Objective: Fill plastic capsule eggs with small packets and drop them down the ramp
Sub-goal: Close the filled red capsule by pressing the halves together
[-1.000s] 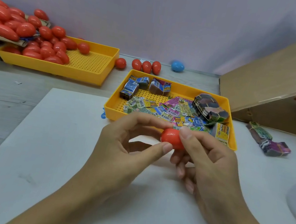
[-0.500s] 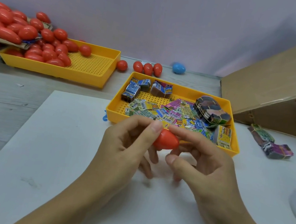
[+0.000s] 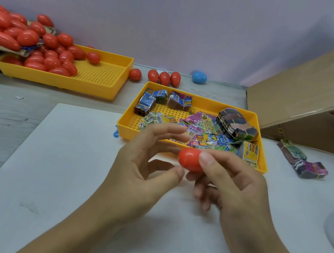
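The step in hand looks like finishing a closed red capsule egg (image 3: 189, 159) and carrying it to the cardboard ramp (image 3: 309, 97); no seam gap shows on the egg, so I judge it snapped together, though its far side is hidden. To do this well, the right hand (image 3: 237, 186) should keep a firm pinch across the egg's width rather than on its slick ends, lift clear of the yellow packet tray (image 3: 261, 162) so nothing is knocked, and let go only once the egg is over the upper part of the ramp, which rises to the right of that tray and beyond it. The right hand pinches the egg between thumb and fingertips, its remaining fingers curled loosely below. The left hand (image 3: 145, 166) is relaxed and half spread, thumb and forefinger apart; its thumb tip sits just beside the egg's lower left, and I cannot tell whether it touches; it grips nothing. The egg hangs just in front of the packet tray's near rim, above the white board (image 3: 57, 175). Loose printed packets (image 3: 202, 129) lie inside the tray. To the tray's left and further back, a second yellow tray (image 3: 104, 75) holds a heap of red eggs.
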Available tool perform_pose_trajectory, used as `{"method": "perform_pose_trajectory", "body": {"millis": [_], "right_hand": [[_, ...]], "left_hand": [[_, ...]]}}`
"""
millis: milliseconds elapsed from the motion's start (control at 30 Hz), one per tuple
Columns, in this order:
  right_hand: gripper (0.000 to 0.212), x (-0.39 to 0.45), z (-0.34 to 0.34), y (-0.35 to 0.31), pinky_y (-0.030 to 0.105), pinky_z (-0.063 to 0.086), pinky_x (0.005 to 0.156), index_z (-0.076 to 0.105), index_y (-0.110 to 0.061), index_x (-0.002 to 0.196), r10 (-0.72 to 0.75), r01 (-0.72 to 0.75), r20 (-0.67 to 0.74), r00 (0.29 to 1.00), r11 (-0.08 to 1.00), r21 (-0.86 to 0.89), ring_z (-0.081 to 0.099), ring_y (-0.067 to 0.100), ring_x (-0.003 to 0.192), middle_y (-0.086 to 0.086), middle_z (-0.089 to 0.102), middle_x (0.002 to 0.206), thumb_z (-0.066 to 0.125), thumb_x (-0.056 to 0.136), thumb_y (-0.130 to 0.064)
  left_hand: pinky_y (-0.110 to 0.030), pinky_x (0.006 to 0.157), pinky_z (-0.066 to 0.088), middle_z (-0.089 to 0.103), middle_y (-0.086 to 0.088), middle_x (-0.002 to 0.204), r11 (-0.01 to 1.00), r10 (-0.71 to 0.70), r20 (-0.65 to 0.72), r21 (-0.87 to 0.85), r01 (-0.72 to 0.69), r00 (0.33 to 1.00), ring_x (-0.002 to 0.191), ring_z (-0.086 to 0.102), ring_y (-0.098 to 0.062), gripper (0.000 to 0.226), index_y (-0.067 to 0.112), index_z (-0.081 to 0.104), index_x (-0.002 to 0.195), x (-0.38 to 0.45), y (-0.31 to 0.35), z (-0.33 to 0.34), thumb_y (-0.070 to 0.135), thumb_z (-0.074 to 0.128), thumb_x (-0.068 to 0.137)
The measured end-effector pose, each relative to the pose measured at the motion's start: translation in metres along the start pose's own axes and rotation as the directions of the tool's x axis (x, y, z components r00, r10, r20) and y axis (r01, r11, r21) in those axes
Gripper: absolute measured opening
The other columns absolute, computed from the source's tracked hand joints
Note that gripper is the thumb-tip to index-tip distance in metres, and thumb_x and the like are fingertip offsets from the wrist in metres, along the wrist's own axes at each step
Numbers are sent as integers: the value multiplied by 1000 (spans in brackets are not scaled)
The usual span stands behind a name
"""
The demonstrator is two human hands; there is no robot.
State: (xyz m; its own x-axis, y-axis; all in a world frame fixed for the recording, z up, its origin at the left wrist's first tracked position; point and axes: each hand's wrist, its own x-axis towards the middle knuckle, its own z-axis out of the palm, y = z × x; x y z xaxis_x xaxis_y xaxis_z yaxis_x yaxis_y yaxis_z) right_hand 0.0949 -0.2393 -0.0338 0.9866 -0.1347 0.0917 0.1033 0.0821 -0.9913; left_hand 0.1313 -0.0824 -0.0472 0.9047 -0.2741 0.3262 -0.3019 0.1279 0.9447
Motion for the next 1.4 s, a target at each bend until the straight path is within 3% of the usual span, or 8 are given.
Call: {"method": "perform_pose_trajectory", "body": {"millis": [100, 233, 467, 633, 800, 1100, 1300, 1400], "right_hand": [[28, -1, 1, 0, 23, 48, 48, 76, -27, 103, -41, 41, 18, 999, 999, -25, 64, 14, 65, 4, 75, 89, 75, 75, -22], [37, 0, 1, 1, 20, 50, 57, 77, -26, 103, -83, 83, 2, 997, 996, -45, 63, 12, 70, 3, 75, 93, 84, 68, -18], [42, -2, 0, 5, 24, 56, 65, 75, -30, 107, -240, 241, 25, 970, 952, -188, 73, 18, 87, -1, 74, 97, 66, 79, 1], [43, 4, -19, 1, 14, 45, 86, 59, -26, 128, -543, 377, -44, 838, 635, -674, 63, 8, 106, -15, 68, 108, 63, 86, -14], [73, 10, -20, 7, 32, 25, 110, 39, -19, 148, -344, 206, 53, 937, 423, -882, 43, 13, 134, -14, 66, 117, 61, 82, -40], [44, 8, -21, 6, 5, 27, 93, 65, -21, 123, -415, 192, -50, 909, 522, -831, 54, 13, 102, -3, 67, 96, 74, 84, -3], [47, 11, -25, 9, 39, 30, 99, 70, -13, 118, -411, 99, -46, 911, 323, -941, 42, 26, 125, 5, 62, 123, 65, 78, -36], [36, 11, -27, 11, 41, 26, 103, 77, -16, 97, -366, 33, -77, 927, 286, -958, 38, 32, 134, 8, 61, 129, 65, 75, -42]], "left_hand": [[-42, 57, 59, 65, -6, 83, 990, -138, -98, -29, 135, 986, 70, 66, -26, 14, 21, 71, 96, 0, 4, 1, 28, 63, 86], [-40, 44, 54, 57, -12, 67, 979, -195, -51, -71, 191, 980, 54, 57, -27, 50, 7, 66, 89, 3, 8, 3, 56, 54, 84], [-39, 56, 62, 73, -10, 83, 988, -147, -106, -72, 140, 984, 71, 73, -25, 16, 20, 73, 93, 1, 7, 3, 27, 73, 79], [-32, 66, 62, 75, -7, 92, 989, -122, -207, -107, 102, 971, 76, 75, -29, 22, 22, 73, 95, 3, 4, -1, 20, 77, 73], [-30, 68, 62, 76, -4, 95, 994, -76, -249, -94, 54, 966, 83, 75, -25, 23, 21, 73, 96, 4, 4, -2, 17, 77, 74], [-31, 66, 61, 75, -3, 94, 990, -93, -228, -120, 67, 969, 85, 73, -22, 20, 25, 73, 93, 4, 4, -1, 19, 76, 73], [-30, 64, 61, 75, -2, 93, 991, -93, -229, -115, 68, 969, 82, 73, -22, 19, 26, 73, 92, 4, 4, -1, 19, 76, 74], [-30, 63, 60, 74, -1, 92, 991, -96, -227, -114, 71, 969, 79, 72, -21, 19, 27, 73, 91, 4, 5, -1, 20, 76, 74]]}}
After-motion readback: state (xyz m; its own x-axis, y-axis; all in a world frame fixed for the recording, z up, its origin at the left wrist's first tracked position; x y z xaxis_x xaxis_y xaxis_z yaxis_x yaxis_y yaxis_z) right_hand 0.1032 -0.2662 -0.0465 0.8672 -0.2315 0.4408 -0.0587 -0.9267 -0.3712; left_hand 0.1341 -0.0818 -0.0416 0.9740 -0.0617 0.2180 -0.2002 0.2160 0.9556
